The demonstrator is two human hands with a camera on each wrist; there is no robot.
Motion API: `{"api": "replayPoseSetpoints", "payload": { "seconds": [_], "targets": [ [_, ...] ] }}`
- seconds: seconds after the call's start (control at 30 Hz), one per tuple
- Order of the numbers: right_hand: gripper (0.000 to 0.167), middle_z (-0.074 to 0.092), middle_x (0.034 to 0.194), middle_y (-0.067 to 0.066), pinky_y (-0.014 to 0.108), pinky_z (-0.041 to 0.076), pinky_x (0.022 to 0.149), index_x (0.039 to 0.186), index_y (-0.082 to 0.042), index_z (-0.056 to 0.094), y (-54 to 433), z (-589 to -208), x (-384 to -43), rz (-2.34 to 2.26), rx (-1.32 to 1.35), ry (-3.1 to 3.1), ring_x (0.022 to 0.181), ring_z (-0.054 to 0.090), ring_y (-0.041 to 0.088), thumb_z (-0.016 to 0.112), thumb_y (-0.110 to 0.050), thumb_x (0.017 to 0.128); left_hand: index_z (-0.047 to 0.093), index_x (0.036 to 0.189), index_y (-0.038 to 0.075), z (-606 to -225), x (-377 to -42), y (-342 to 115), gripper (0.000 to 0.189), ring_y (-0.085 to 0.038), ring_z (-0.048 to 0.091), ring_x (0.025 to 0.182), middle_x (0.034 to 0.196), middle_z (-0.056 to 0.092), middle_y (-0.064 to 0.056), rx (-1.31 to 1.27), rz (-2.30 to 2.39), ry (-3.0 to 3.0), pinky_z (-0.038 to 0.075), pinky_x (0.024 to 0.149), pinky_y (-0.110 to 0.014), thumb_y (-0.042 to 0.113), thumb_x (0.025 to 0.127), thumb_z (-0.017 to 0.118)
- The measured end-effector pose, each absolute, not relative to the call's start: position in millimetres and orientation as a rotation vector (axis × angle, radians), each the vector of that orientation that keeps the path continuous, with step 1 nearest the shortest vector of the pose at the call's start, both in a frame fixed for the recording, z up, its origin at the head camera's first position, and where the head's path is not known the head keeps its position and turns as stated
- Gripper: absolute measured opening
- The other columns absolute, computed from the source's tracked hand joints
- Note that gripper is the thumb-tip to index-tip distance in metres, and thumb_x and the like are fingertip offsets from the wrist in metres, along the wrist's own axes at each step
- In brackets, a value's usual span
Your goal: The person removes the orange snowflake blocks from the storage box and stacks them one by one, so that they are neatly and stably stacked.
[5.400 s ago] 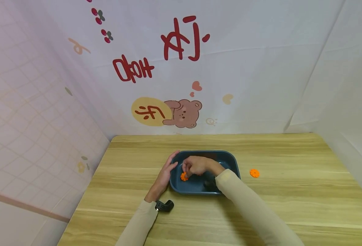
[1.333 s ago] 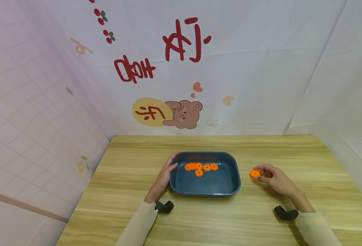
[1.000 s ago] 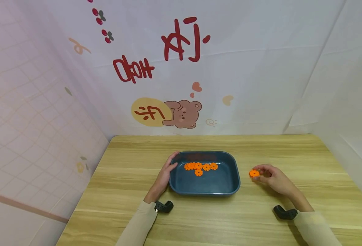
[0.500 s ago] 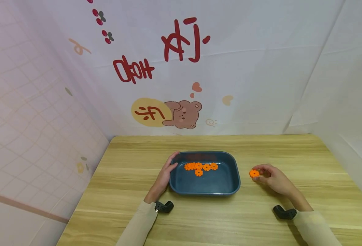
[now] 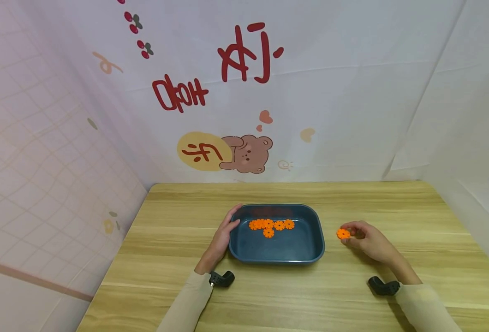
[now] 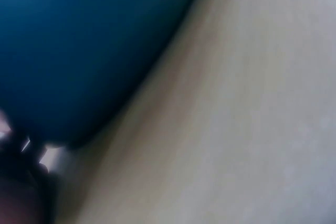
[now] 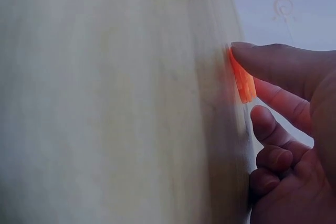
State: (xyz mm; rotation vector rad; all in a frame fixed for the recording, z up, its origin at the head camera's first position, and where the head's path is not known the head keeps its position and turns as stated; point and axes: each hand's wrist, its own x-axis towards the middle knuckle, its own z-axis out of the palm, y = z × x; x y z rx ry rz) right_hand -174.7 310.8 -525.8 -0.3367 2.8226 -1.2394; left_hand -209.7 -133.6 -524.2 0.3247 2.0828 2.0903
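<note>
Sleeves (image 5: 188, 297) of pale beige come in at the near edge, each ending at a black wrist mount (image 5: 224, 278) above the wood-grain bench (image 5: 277, 299). Past them, the left hand (image 5: 219, 240) holds the left end of a dark blue tray (image 5: 277, 262), its grip narrow, thumb lapping over the rim and fingers lying along the outer corner; the left wrist view is too blurred to add detail. To the right of the tray and apart from it, the right hand (image 5: 371, 240) has its grip closed between thumb and forefinger on a notched orange disc (image 5: 342, 234), which sits at or just above the bench; I cannot tell which. Inside the tray, toward its far side, lie at least six similar orange discs (image 5: 279, 226), some overlapping. Behind the bench hangs a white backdrop (image 5: 352, 115) with a printed bear (image 5: 250, 154) beside a yellow oval (image 5: 224, 146) bearing a red character. Higher up are larger red characters (image 5: 265, 60), Chinese in look and turned sideways, which I cannot read with certainty, plus hearts (image 5: 266, 116) and cherries (image 5: 140, 44).
</note>
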Motion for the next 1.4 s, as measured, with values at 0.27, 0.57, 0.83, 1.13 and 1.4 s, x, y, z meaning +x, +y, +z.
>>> {"api": "replayPoseSetpoints", "payload": {
  "seconds": [0.27,0.57,0.83,1.13,1.4],
  "targets": [
    [0.035,0.060,0.098,0.005,0.024,0.042,0.077,0.118,-0.007,0.067,310.6,-525.0,-174.9,-1.233,-0.334,2.821,0.088,0.050,0.011,0.076,-0.022,0.087,0.036,0.154,0.016,-524.1,-209.8,-133.6,0.049,-0.024,0.016,0.151,0.163,0.025,-0.003,0.331,2.089,2.079,0.010,0.121,-0.050,0.020,0.105,0.040],
    [0.041,0.058,0.095,0.006,0.023,0.040,0.074,0.121,-0.006,0.065,311.3,-521.5,-175.3,-1.283,-0.323,2.776,0.085,0.051,0.011,0.078,-0.024,0.086,0.036,0.154,0.014,-525.2,-209.8,-133.6,0.049,-0.024,0.016,0.150,0.163,0.024,-0.003,0.337,2.090,2.078,0.009,0.121,-0.049,0.019,0.105,0.039],
    [0.040,0.056,0.090,0.006,0.025,0.042,0.059,0.123,-0.004,0.063,309.3,-508.6,-179.2,-1.326,-0.350,2.761,0.071,0.050,0.011,0.075,-0.018,0.088,0.031,0.155,0.008,-525.9,-211.3,-133.5,0.050,-0.024,0.016,0.150,0.163,0.024,-0.003,0.337,2.081,2.082,0.009,0.121,-0.050,0.018,0.106,0.038],
    [0.035,0.055,0.092,0.006,0.024,0.043,0.063,0.122,-0.005,0.065,284.6,-473.1,-191.3,-1.355,-0.480,2.754,0.075,0.051,0.013,0.073,-0.018,0.090,0.033,0.155,0.009,-525.5,-210.9,-133.4,0.050,-0.024,0.015,0.151,0.163,0.025,-0.003,0.328,2.086,2.088,0.008,0.121,-0.050,0.019,0.106,0.039],
    [0.031,0.061,0.089,0.004,0.026,0.049,0.068,0.120,-0.008,0.066,245.7,-438.4,-211.1,-1.314,-0.596,2.648,0.080,0.060,0.018,0.071,-0.022,0.092,0.033,0.154,0.009,-523.6,-210.4,-132.9,0.049,-0.026,0.014,0.151,0.163,0.023,-0.006,0.343,2.086,2.092,0.007,0.121,-0.051,0.017,0.106,0.039]
  ]
}}
